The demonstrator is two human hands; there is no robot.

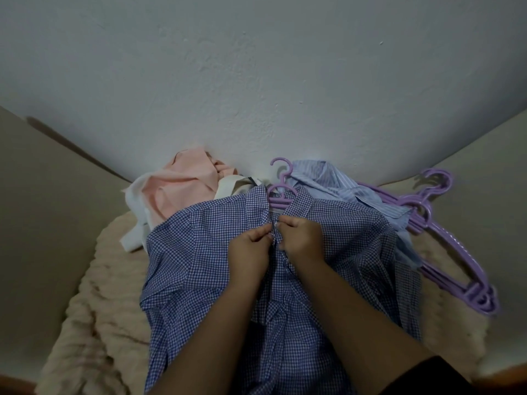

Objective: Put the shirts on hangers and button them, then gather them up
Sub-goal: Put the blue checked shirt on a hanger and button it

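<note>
Two bare forearms are reaching up the middle of the view, and the left hand point(251, 246) and right hand point(299, 236) are meeting, almost touching, over the front of a blue checked shirt point(199, 266). Both hands are pinching narrow on the cloth — each holding one edge of the front opening just below the collar, probably working a top button, though the button itself is too small to tell. The shirt is lying spread on a cream fluffy blanket point(94, 309), already on a purple hanger point(281, 192) whose hook is showing just beyond the fingertips. What matters for the next move is that the opening is running lengthwise from the hands back toward the body, between the two arms, so the remaining buttons are likely lying nearer than the hands, equally reachable by either. Beyond the left hand a pink shirt point(182, 181) is lying crumpled; beyond the right hand a pale striped shirt point(336, 181) is waiting — and farther out on that side, a stack of spare purple hangers point(445, 252).
</note>
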